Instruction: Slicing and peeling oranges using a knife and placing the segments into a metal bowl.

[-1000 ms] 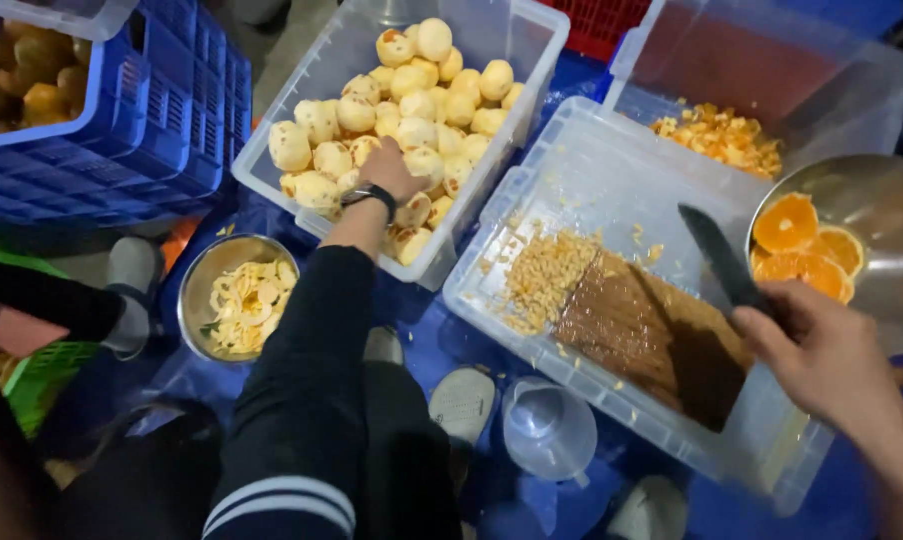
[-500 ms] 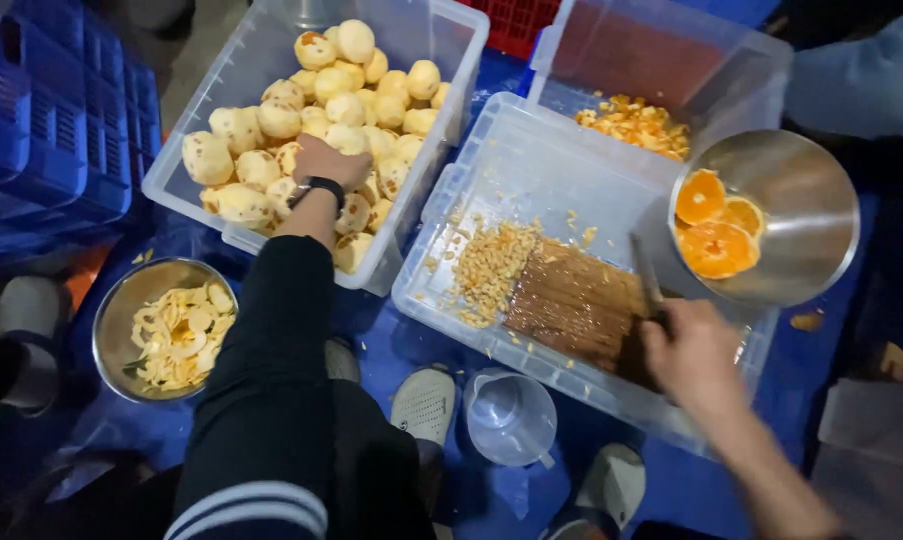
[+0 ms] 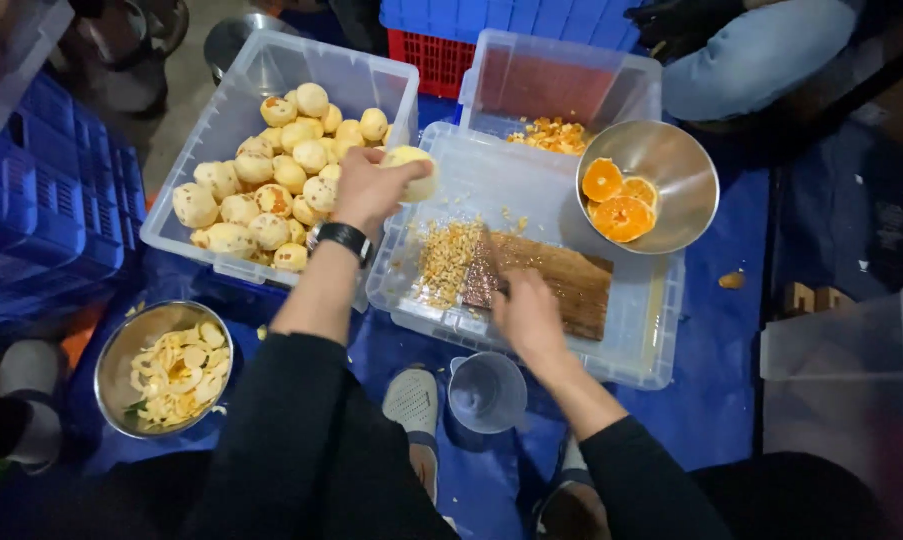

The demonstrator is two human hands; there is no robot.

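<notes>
Holding a knife (image 3: 484, 262) in my right hand (image 3: 528, 318), fingers wrapped on the handle, blade flat on the wooden cutting board (image 3: 562, 285) inside the clear bin (image 3: 532, 345). My left hand (image 3: 370, 190) grips a peeled orange (image 3: 415, 172), lifted between the fruit bin (image 3: 234, 268) and the board. Best to set it mid-board, clear of the chopped bits (image 3: 448, 262), fingertips curled back. Beyond: steel bowl (image 3: 684, 185) with orange slices (image 3: 617, 200).
</notes>
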